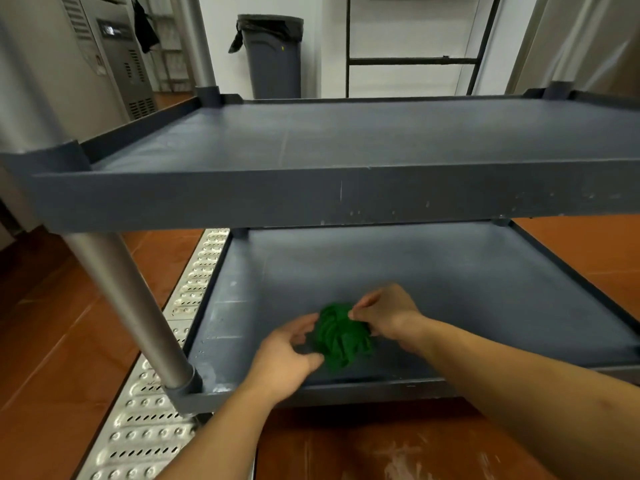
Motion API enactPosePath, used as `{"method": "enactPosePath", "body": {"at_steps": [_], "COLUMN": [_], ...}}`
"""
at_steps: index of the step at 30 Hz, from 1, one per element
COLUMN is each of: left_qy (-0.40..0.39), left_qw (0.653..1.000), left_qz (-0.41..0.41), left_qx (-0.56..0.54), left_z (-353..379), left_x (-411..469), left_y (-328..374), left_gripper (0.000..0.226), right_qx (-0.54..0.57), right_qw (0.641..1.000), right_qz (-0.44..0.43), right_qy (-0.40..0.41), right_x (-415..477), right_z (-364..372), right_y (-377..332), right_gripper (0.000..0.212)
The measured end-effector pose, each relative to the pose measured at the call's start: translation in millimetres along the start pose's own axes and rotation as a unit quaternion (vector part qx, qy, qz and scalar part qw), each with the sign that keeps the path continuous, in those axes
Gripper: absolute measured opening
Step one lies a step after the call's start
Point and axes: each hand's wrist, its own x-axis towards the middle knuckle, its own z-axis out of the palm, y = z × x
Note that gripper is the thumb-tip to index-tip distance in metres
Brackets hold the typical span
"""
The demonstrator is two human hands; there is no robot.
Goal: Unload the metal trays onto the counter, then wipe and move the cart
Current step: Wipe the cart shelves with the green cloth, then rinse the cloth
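A dark grey plastic cart fills the view, with a middle shelf and a bottom shelf, both bare of trays. A crumpled green cloth lies near the front edge of the bottom shelf. My right hand pinches the cloth's upper right side between thumb and fingers. My left hand is at the cloth's left side, thumb and fingertips touching its edge. No metal trays are in view.
A perforated metal floor drain runs along the cart's left side on red tile floor. The cart's grey post stands at the near left corner. A grey bin and a steel appliance stand beyond the cart.
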Motion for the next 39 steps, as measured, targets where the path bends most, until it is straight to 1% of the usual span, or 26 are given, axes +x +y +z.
{"method": "enactPosePath", "body": {"at_steps": [2, 4, 8, 10, 12, 15, 17, 19, 23, 25, 26, 27, 28, 30, 33, 34, 37, 38, 39], "left_qy": [-0.011, -0.004, 0.041, 0.057, 0.088, 0.144, 0.16, 0.159, 0.101, 0.092, 0.104, 0.127, 0.151, 0.179, 0.175, 0.169, 0.157, 0.156, 0.158], "left_qw": [1.0, 0.999, 0.997, 0.996, 0.991, 0.98, 0.975, 0.976, 0.981, 0.985, 0.986, 0.986, 0.983, 0.979, 0.978, 0.979, 0.982, 0.983, 0.984], "left_qz": [0.013, 0.036, 0.053, 0.056, 0.072, 0.107, 0.126, 0.123, 0.13, 0.119, 0.112, 0.107, 0.101, 0.091, 0.1, 0.101, 0.098, 0.09, 0.077], "left_qx": [-0.005, 0.009, 0.028, 0.046, 0.074, 0.085, 0.092, 0.083, 0.099, 0.084, 0.059, 0.025, -0.009, -0.041, -0.047, -0.051, -0.041, -0.032, -0.03], "left_z": [10, 21, 33, 36, 37, 40, 45, 48, 47, 44, 45, 46, 51, 60, 70, 72, 73, 73, 73], "left_x": [-1, 1, 8, 9, 9, 11, 15, 17, 18, 19, 20, 23, 25, 25, 27, 29, 31, 29, 26], "left_y": [7, 17, 28, 26, 25, 28, 29, 30, 39, 47, 52, 55, 58, 70, 93, 100, 122, 127, 132], "left_gripper": [0.067, 0.07, 0.062, 0.058, 0.052, 0.035, 0.023, 0.016, 0.012, 0.007, 0.013, 0.025, 0.031, 0.026, 0.024, 0.024, 0.027, 0.027, 0.026], "right_qx": [0.066, 0.132, 0.22, 0.234, 0.23, 0.233, 0.228, 0.22, 0.17, 0.149, 0.143, 0.136, 0.135, 0.141, 0.129, 0.106, -0.017, -0.032, -0.029], "right_qw": [0.997, 0.988, 0.969, 0.965, 0.965, 0.964, 0.965, 0.966, 0.975, 0.979, 0.98, 0.981, 0.981, 0.983, 0.99, 0.994, 1.0, 0.999, 0.999], "right_qz": [0.043, 0.075, 0.108, 0.118, 0.123, 0.126, 0.131, 0.136, 0.141, 0.14, 0.139, 0.138, 0.138, 0.12, 0.049, 0.029, -0.007, -0.013, -0.017], "right_qy": [0.012, 0.021, 0.031, 0.032, 0.022, 0.005, -0.002, -0.013, -0.02, -0.016, -0.018, -0.021, -0.024, -0.015, 0.002, 0.004, 0.015, -0.004, -0.04], "right_x": [-3, -6, -10, -9, -10, -11, -14, -14, -17, -19, -18, -18, -17, -17, -17, -17, -15, -17, -21], "right_z": [-3, -4, -7, -9, -11, -15, -19, -26, -42, -51, -56, -60, -64, -72, -84, -88, -102, -106, -110], "right_y": [2, 3, 0, 0, -1, -1, -3, -4, -2, 0, 2, 3, 5, 6, 4, 4, 8, 10, 12], "right_gripper": [0.009, 0.011, 0.01, 0.008, 0.009, 0.009, 0.008, 0.007, 0.01, 0.013, 0.013, 0.012, 0.012, 0.01, 0.009, 0.007, 0.004, 0.012, 0.029]}}
